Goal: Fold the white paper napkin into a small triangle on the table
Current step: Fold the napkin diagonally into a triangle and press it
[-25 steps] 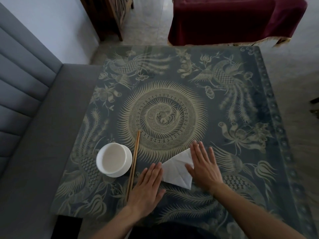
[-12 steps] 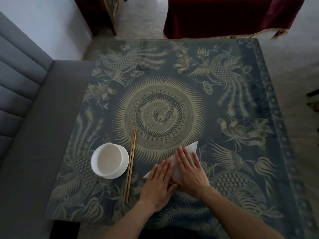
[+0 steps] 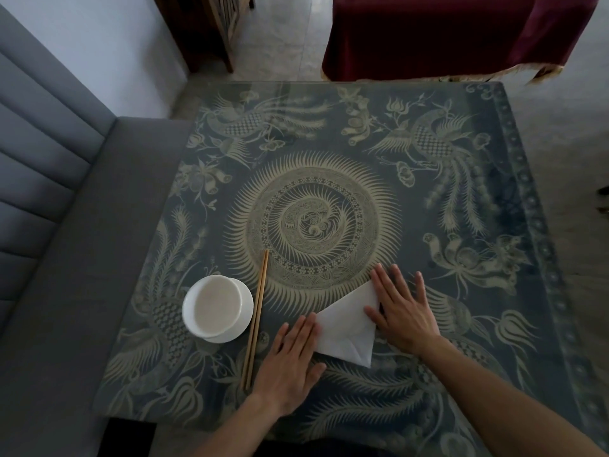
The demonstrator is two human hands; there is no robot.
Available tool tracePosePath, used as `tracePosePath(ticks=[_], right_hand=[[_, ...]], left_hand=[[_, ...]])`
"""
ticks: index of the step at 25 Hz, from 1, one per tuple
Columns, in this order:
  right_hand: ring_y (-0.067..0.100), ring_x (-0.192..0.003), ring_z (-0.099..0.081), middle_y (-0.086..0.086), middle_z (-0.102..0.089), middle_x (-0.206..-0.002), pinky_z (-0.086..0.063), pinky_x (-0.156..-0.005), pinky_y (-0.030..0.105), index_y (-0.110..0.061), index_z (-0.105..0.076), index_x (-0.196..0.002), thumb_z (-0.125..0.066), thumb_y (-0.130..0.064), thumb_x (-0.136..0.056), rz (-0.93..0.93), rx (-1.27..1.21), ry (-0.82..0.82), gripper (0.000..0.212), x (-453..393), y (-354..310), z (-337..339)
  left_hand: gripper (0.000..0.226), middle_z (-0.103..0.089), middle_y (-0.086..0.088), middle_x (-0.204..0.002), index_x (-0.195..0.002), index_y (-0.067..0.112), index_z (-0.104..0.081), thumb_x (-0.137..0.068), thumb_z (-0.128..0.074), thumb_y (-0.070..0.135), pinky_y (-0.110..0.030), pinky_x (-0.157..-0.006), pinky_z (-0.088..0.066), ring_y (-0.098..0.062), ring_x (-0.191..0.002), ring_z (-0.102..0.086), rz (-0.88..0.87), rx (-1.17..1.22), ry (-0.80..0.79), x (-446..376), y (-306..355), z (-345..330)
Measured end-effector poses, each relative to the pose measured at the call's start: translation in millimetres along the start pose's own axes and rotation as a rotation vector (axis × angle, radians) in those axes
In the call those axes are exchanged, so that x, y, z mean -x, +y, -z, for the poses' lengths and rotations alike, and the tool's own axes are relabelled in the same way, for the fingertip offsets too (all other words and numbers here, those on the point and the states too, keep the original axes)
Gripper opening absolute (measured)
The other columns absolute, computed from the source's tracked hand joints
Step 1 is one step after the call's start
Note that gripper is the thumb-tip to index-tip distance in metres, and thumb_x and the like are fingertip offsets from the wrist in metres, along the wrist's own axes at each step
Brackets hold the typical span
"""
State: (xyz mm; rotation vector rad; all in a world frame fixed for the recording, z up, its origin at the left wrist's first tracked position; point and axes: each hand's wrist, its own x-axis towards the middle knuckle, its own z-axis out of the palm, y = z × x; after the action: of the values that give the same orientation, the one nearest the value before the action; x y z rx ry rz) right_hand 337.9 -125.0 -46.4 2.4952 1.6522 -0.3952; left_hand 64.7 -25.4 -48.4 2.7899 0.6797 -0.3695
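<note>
The white paper napkin [image 3: 350, 328] lies flat as a folded triangle on the patterned table [image 3: 316, 153], near the front edge. My left hand [image 3: 290, 364] rests flat with fingers together, its fingertips touching the napkin's left corner. My right hand [image 3: 400, 308] lies flat with fingers spread over the napkin's right edge, hiding that side. Neither hand grips anything.
A white bowl on a saucer [image 3: 217, 308] stands left of the napkin, with a pair of wooden chopsticks [image 3: 256, 318] lying beside it. A grey bench [image 3: 56, 258] runs along the table's left side. A dark red cloth-covered table [image 3: 454, 31] stands beyond the far edge.
Half a second ago both hands were pressed together over the napkin. They have since slid apart, left hand leftward and right hand rightward, uncovering the triangle between them.
</note>
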Motion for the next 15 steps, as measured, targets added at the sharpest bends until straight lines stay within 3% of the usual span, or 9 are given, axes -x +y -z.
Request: tracePosePath(ticks=[6,12,15], right_hand=[[0.02,-0.146,0.024,0.001,0.016,-0.162,0.013,-0.116,0.055,-0.015,0.013,-0.154,-0.005,-0.066,-0.096,-0.138,-0.111,0.034,0.079,3,-8,1],[0.029,-0.149,0.005,0.016,0.003,-0.162,-0.009,-0.118,0.051,-0.003,-0.005,-0.154,-0.025,-0.039,-0.102,0.158,-0.158,0.123,0.066,29,-72,-3],[0.03,-0.149,0.004,0.017,-0.001,-0.161,-0.008,-0.118,0.048,-0.002,-0.009,-0.154,-0.026,-0.032,-0.103,0.12,-0.159,0.083,0.061,32,-86,-11]], left_hand=[[0.069,0.0,-0.007,-0.166,-0.157,0.01,-0.006,-0.105,-0.019,0.053,-0.043,-0.118,-0.004,-0.02,-0.152,0.003,0.015,-0.007,0.018,2,0,4],[0.068,0.001,-0.008,-0.166,-0.157,0.008,-0.003,-0.106,-0.02,0.05,-0.039,-0.12,-0.005,-0.019,-0.152,0.004,-0.053,0.111,0.064,-24,26,5],[0.07,0.005,-0.005,-0.166,-0.157,0.011,0.001,-0.105,-0.013,0.055,-0.039,-0.12,-0.005,-0.015,-0.151,0.006,-0.038,0.118,0.055,-25,27,-1]])
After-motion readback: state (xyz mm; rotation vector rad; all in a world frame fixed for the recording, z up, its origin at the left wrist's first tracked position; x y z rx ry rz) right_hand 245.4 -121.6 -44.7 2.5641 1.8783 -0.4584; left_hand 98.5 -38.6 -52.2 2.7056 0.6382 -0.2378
